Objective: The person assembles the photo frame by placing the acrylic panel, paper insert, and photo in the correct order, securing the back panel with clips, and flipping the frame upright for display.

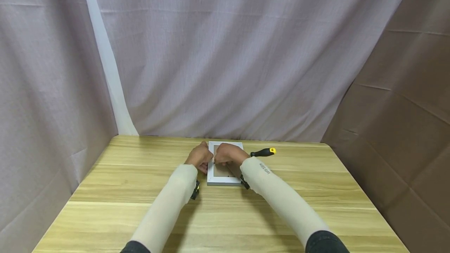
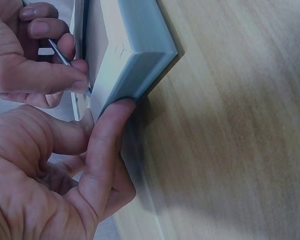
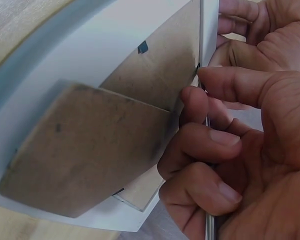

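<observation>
A white rectangular picture frame (image 1: 225,180) is seen lying face down on the light wooden tabletop (image 1: 316,190), just above the centre of the head view, with its brown fibreboard backing (image 3: 155,75) and a brown fold-out stand flap (image 3: 85,155) turned upward. The left hand (image 1: 199,157) is placed at the frame's left edge; in the left wrist view its thumb (image 2: 107,150) is pressed against the frame's pale outer corner (image 2: 140,55), while the other fingers are curled beside it. The right hand (image 1: 227,154) is laid over the backing, and a thin metal rod (image 3: 208,200) is gripped in its curled fingers, the tip being held at the seam between the backing and the frame's inner edge. The two hands are touching each other over that edge. A black-and-yellow-handled tool (image 1: 263,152) is seen lying on the tabletop just right of the frame, toward the upper right of it. Pale sleeves (image 1: 277,194) are worn on both forearms.
</observation>
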